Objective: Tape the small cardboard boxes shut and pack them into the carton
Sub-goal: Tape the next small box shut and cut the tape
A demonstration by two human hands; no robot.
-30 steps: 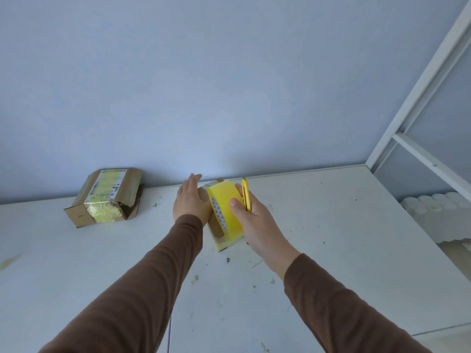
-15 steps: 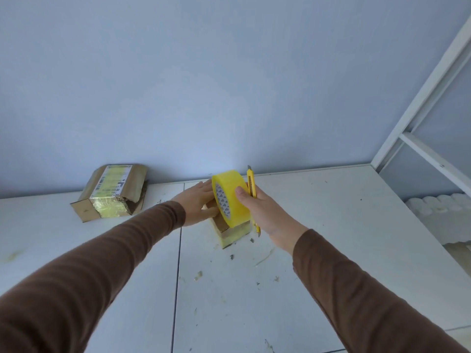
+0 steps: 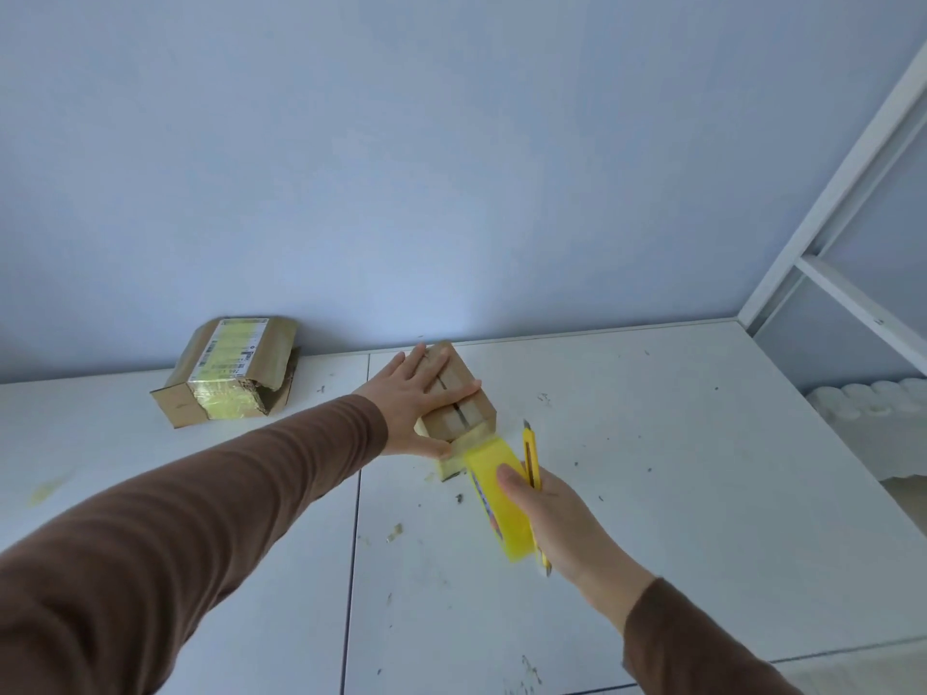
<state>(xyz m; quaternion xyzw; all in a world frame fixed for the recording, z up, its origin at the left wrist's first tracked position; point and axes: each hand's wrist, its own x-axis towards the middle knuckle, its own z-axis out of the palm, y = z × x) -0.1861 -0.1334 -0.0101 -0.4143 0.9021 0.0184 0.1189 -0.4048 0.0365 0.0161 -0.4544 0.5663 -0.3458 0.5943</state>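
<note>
A small cardboard box (image 3: 464, 411) sits on the white table (image 3: 652, 469) near the wall, its top flaps closed with a seam showing. My left hand (image 3: 419, 398) lies flat on top of it, fingers straight, thumb along the near side. My right hand (image 3: 552, 514) grips a yellow tape roll (image 3: 494, 499) together with a yellow utility knife (image 3: 531, 459). A strip of tape runs from the roll to the box's near end. A second cardboard box (image 3: 230, 373), wrapped in yellow tape with a label, lies at the back left.
Scraps and specks of tape litter the table. A white metal rack frame (image 3: 842, 193) stands at the right. Pale rolls (image 3: 873, 398) lie beyond the table's right edge. The wall runs right behind the boxes.
My right hand has pulled the tape roll toward me, off the box top, drawing out a strip. My left hand has shifted from the box's side onto its top.
</note>
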